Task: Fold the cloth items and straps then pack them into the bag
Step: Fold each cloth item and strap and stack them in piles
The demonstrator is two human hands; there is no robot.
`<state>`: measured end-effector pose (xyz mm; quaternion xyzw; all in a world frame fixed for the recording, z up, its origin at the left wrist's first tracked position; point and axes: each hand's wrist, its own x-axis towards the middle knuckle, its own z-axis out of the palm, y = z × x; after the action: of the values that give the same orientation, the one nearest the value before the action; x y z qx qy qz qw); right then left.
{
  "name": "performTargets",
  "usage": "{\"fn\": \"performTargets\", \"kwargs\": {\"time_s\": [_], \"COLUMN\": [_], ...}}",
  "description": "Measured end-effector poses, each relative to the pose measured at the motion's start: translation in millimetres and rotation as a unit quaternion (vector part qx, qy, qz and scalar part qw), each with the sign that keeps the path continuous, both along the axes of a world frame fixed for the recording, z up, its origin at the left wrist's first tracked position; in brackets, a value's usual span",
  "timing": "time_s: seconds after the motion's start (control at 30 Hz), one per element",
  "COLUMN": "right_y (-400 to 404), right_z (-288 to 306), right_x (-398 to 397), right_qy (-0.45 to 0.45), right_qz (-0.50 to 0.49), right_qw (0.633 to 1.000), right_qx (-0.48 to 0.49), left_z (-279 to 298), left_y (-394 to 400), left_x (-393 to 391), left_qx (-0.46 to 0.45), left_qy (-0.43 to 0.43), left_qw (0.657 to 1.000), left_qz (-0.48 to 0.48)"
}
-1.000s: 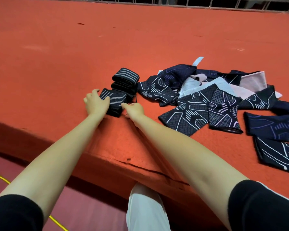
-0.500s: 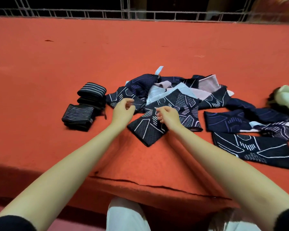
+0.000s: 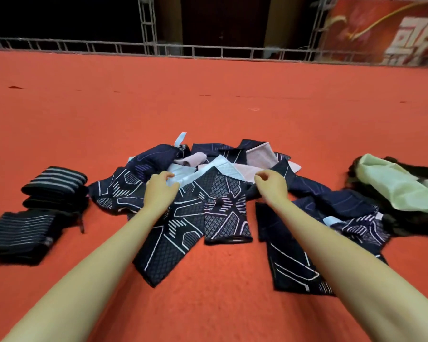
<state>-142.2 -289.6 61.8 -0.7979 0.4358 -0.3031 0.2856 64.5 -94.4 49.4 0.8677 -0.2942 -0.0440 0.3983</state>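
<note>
A heap of dark patterned cloth sleeves (image 3: 208, 188) with pale inner sides lies in the middle of the red carpet. My left hand (image 3: 160, 190) rests over the heap's left part, fingers loosely spread, holding nothing. My right hand (image 3: 271, 185) hovers at the heap's right part with fingers curled but apart, nothing in it. Two folded black striped straps sit at the left, the far strap (image 3: 55, 186) behind the near strap (image 3: 20, 233). More patterned sleeves (image 3: 289, 262) lie under my right forearm. A dark bag with pale green lining (image 3: 398, 188) lies open at the right.
The red carpet (image 3: 208, 107) stretches far back to a metal railing (image 3: 208, 49). A red banner (image 3: 386, 28) hangs at the back right.
My hands left the striped straps at the left and moved right onto the patterned heap. My view has lifted and shifted right, bringing the bag and railing into sight.
</note>
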Motion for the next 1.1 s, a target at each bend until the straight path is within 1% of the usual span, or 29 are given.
{"fn": "performTargets", "kwargs": {"time_s": [0.1,0.2,0.27,0.3,0.37,0.47,0.53,0.63,0.73,0.8,0.87,0.93,1.0,1.03,1.1], "right_y": [-20.3,-36.9,-44.0,-45.6,-46.1,-38.1,-28.7,-18.0,-9.5,-1.5,9.5,27.9,52.7,66.4,94.2], "right_z": [-0.7,-10.8,-19.4,-22.6,-27.1,-32.5,-37.3,-40.3,-33.1,-24.5,-11.5,9.9,35.0,46.3,63.8], "right_x": [31.8,60.2,69.4,70.4,68.6,59.5,52.4,45.8,42.7,38.4,30.7,21.4,13.2,8.4,-4.1], "right_qy": [0.028,0.117,0.171,0.180,0.165,0.132,0.128,0.178,0.216,0.181,0.089,0.008,-0.050,-0.078,-0.133], "right_qz": [0.025,0.083,0.109,0.114,0.121,0.120,0.127,0.143,0.135,0.110,0.079,0.060,0.069,0.089,0.132], "right_qw": [0.999,0.990,0.979,0.977,0.979,0.984,0.983,0.970,0.962,0.969,0.979,0.986,0.993,0.992,0.982], "right_qx": [0.002,0.005,-0.008,-0.005,0.008,-0.028,-0.043,-0.083,-0.103,-0.129,-0.167,-0.154,-0.081,-0.051,-0.025], "left_z": [-14.6,-26.4,-27.3,-26.5,-25.9,-30.3,-35.3,-35.1,-27.0,-22.5,-16.8,-9.0,2.9,9.7,21.0], "left_y": [-16.4,-21.1,-20.4,-19.8,-17.0,-13.2,-13.3,-14.1,-11.0,-5.3,1.3,8.2,16.4,21.4,32.4], "left_x": [-2.1,-1.7,5.7,10.0,14.0,5.0,-4.1,-9.5,-14.7,-23.5,-34.1,-45.8,-61.7,-72.5,-95.0], "left_qx": [0.100,0.171,0.170,0.158,0.143,0.155,0.150,0.143,0.149,0.114,0.049,-0.021,-0.095,-0.121,-0.152], "left_qy": [-0.023,-0.060,-0.073,-0.070,-0.068,-0.103,-0.117,-0.103,-0.071,-0.065,-0.085,-0.082,-0.021,0.026,0.104], "left_qw": [0.995,0.983,0.983,0.985,0.987,0.982,0.981,0.984,0.986,0.991,0.995,0.996,0.993,0.988,0.975], "left_qz": [0.007,0.006,0.003,-0.001,-0.012,-0.019,-0.027,-0.031,-0.027,-0.010,-0.009,-0.041,-0.073,-0.088,-0.128]}}
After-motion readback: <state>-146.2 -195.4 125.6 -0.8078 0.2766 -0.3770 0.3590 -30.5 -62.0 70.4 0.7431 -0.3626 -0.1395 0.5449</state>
